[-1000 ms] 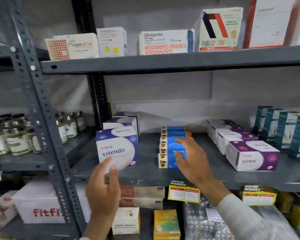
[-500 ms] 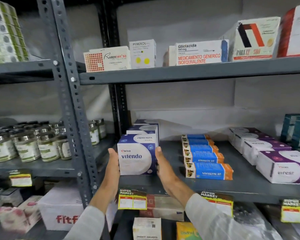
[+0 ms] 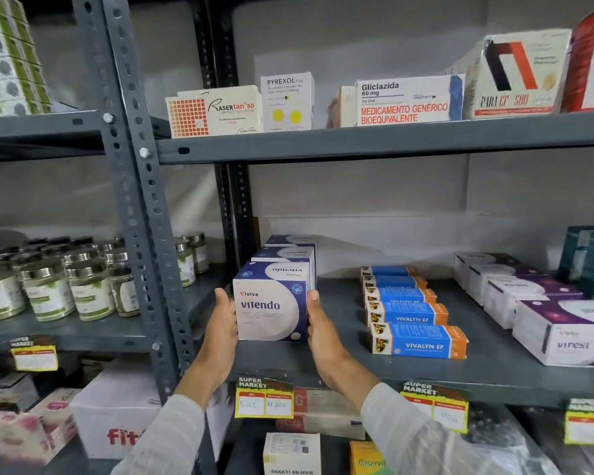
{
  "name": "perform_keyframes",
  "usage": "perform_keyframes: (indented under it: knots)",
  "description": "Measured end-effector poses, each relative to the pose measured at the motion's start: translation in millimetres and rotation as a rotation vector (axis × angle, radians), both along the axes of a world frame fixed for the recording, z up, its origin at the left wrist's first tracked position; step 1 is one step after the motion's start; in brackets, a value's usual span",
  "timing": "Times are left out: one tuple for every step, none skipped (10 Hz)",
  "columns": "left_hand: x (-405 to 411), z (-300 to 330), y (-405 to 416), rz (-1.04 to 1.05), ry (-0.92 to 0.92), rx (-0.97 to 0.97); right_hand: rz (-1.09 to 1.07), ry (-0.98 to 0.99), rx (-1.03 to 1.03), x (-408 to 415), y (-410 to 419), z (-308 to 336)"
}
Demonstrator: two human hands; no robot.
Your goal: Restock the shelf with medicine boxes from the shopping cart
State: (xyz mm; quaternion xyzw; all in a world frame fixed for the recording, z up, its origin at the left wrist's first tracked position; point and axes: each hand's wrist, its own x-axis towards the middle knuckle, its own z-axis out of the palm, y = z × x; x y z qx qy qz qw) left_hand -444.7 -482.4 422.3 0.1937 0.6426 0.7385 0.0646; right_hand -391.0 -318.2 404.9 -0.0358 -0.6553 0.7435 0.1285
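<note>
Both palms now clamp the blue-and-white cardboard vitendo box (image 3: 271,303): left hand (image 3: 222,325) at its 9 o'clock, right hand (image 3: 319,329), off the blue-and-orange Vivalyn cartons (image 3: 417,341), at 3 o'clock. Box sits on grey metal shelf (image 3: 408,368), fronting its row. Placement nearly done; squaring remains.

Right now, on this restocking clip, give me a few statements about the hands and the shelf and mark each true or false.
1. Both hands hold the front vitendo box, left hand and right hand on opposite sides. True.
2. More vitendo boxes stand behind it. True.
3. The VIVALYN EF boxes sit left of the vitendo box. False: they lie to its right.
4. The jars share the upper shelf with the Gliclazida box. False: they stand on the left bay's lower shelf.
</note>
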Motion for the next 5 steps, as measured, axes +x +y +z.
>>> perform_keyframes:
  knots:
    - [-2,-2,1,0.019,-0.007,-0.012,0.001,-0.002,-0.024,-1,-1,1]
    - [-4,-4,1,0.047,-0.024,0.009,-0.016,-0.006,-0.013,1,-3,1]
    - [-1,-4,2,0.081,-0.026,-0.010,0.000,-0.016,0.006,5,-5,0]
    - [1,-4,3,0.106,-0.020,0.021,0.032,-0.013,0.020,9,-4,3]
    - [4,-3,7,0.212,-0.001,0.072,0.051,0.034,0.014,16,3,7]
